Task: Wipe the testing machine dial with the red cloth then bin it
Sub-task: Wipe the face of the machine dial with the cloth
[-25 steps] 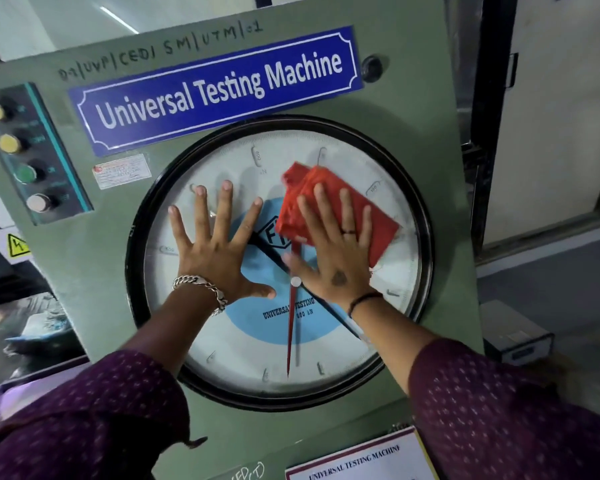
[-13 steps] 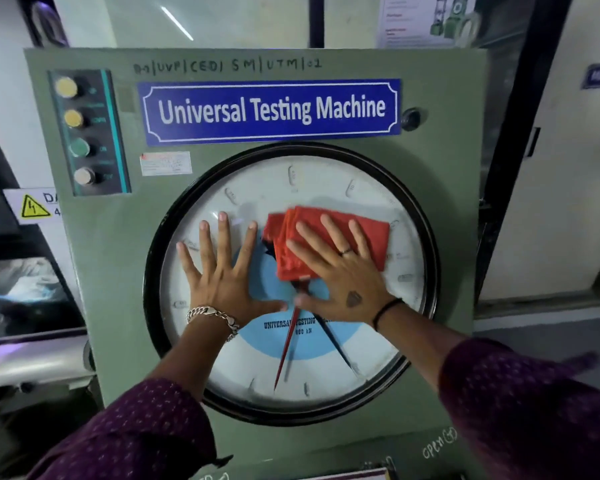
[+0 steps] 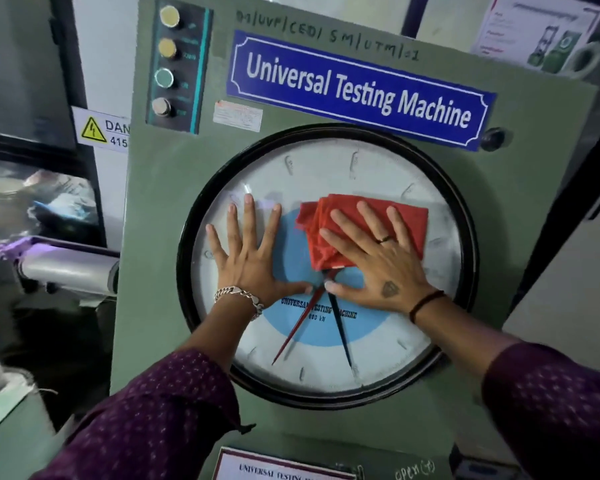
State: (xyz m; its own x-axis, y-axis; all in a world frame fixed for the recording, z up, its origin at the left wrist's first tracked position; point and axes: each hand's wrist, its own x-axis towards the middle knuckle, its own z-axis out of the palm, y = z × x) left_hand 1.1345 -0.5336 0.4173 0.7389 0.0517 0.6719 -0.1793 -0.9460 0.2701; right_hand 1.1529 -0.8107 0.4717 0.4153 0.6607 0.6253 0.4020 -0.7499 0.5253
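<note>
Head: two flat hands, left hand [image 3: 248, 261], right hand [image 3: 378, 268]; one red cloth [image 3: 357, 216]; one dial [image 3: 326, 168].

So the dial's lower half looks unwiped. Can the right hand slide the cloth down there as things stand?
Probably yes. The right hand lies flat on the cloth, and the glass below is bare. The left hand rests off to the side, clear of that path.
</note>
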